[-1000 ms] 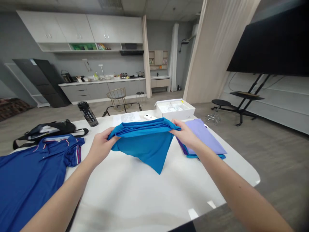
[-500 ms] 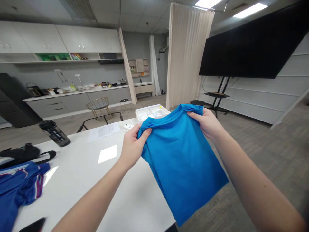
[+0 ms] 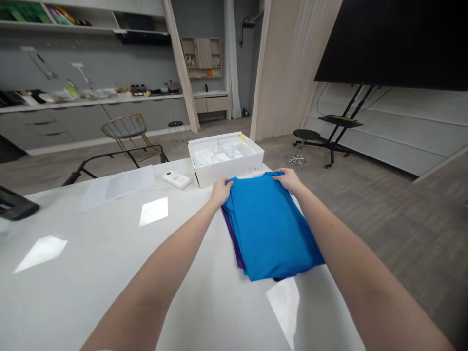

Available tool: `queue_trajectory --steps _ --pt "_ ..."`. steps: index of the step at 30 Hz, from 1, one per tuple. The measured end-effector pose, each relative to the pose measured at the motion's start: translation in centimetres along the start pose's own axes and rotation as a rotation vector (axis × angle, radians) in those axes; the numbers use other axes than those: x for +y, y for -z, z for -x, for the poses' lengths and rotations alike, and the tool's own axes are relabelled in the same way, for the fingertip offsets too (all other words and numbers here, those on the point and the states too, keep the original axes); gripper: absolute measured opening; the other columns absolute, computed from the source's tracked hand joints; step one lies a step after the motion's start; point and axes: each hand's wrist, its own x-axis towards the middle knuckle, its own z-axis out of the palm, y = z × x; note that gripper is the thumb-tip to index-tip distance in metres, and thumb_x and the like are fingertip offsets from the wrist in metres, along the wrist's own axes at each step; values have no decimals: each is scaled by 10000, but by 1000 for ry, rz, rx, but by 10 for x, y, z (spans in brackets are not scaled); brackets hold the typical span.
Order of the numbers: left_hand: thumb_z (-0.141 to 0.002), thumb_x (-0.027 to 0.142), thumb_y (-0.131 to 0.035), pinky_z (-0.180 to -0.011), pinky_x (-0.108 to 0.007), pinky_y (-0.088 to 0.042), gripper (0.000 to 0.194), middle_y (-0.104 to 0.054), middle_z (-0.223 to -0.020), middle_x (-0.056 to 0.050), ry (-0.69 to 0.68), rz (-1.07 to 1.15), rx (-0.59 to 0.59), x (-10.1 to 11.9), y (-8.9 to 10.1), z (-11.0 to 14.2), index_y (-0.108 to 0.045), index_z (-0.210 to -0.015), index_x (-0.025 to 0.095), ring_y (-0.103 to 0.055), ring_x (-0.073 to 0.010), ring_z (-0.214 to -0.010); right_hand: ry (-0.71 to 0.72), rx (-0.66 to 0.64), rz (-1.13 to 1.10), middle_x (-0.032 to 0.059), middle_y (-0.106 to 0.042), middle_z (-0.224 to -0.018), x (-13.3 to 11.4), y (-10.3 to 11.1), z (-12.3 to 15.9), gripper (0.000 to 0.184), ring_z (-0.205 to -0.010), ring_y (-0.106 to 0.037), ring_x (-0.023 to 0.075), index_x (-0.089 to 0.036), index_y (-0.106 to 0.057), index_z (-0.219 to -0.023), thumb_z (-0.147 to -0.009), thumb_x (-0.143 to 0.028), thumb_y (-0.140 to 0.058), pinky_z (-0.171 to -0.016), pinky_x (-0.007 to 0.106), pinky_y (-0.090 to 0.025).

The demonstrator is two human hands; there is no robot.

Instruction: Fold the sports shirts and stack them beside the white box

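A folded blue shirt [image 3: 272, 226] lies at the right end of the white table [image 3: 197, 292], over a purple cloth [image 3: 234, 239] whose edge shows along its left side. My left hand [image 3: 221, 191] pinches the shirt's far left corner. At the far right corner, my right hand [image 3: 288, 180] grips the fabric between thumb and fingers. A small dark bit pokes out under the near edge; I cannot make out what it is. Just beyond the shirt stands an open white box [image 3: 228, 168] with clear plastic-wrapped contents.
Left of the box lie a white handheld device [image 3: 177, 180] and printed paper sheets [image 3: 119, 187]. A dark bottle [image 3: 16, 204] is at the left edge. Past the table are a chair [image 3: 126, 129], a round stool [image 3: 306, 134] and a large screen on a stand [image 3: 395, 46].
Both hands have lowered the blue shirt from the air onto the purple cloth at the table's end. The view has tilted down and shifted right, so the blue garment at left is out of sight.
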Motion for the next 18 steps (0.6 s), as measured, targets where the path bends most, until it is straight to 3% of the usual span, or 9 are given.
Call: queue_trajectory --steps 3,6,10,12,14,16,18 --pt "-953 351 -578 -932 -368 -478 242 -745 -990 -97 -9 -66 38 -3 -5 -5 -736 -1018 179 -671 -267 -994 36 1 33 62 -741 -908 5 0 -2 317 -757 -648 180 -158 -744 -1071 -766 -238 -716 -724 301 -531" --pt "-958 343 -581 -957 -361 -480 240 -726 -1061 -113 -9 -185 11 -2 -5 0 -721 -1076 188 -660 -264 -1053 57 -6 229 96 -722 -1066 2 0 5 346 -927 -658 228 -169 -712 -1140 -807 -261 -698 -846 349 -529" --pt "-974 339 -556 -1024 -372 -467 310 -633 -1253 -123 -133 -252 59 0 13 20 -660 -1230 198 -600 -258 -1192 167 124 561 197 -565 -1367 -17 -5 30 524 -1202 -566 340 -165 -559 -1366 -868 -300 -647 -983 464 -474" --pt "-966 311 -556 -1021 -359 -473 302 -620 -1266 -113 -213 -246 34 1 38 33 -663 -1225 196 -612 -243 -1164 288 200 656 214 -512 -1420 -38 -13 50 516 -1268 -512 379 -172 -534 -1386 -893 -306 -606 -992 505 -455" --pt "-950 254 -548 -985 -330 -489 272 -650 -1213 -98 -267 -237 -46 3 73 50 -686 -1174 182 -647 -213 -1060 411 152 658 193 -573 -1356 -65 -28 76 399 -1237 -539 359 -173 -608 -1289 -913 -303 -573 -991 476 -454" --pt "-946 229 -522 -947 -312 -498 266 -692 -1135 -85 -276 -262 -158 5 117 73 -707 -1130 175 -662 -200 -988 479 -51 583 147 -680 -1184 -96 -51 107 279 -1097 -625 293 -175 -684 -1132 -929 -316 -553 -946 394 -477" --pt "-957 254 -494 -935 -312 -497 304 -714 -1133 -81 -219 -340 -313 4 169 104 -707 -1162 185 -664 -208 -1005 500 -340 511 95 -733 -1035 -129 -79 145 248 -943 -670 233 -188 -713 -1044 -936 -341 -551 -860 321 -498"
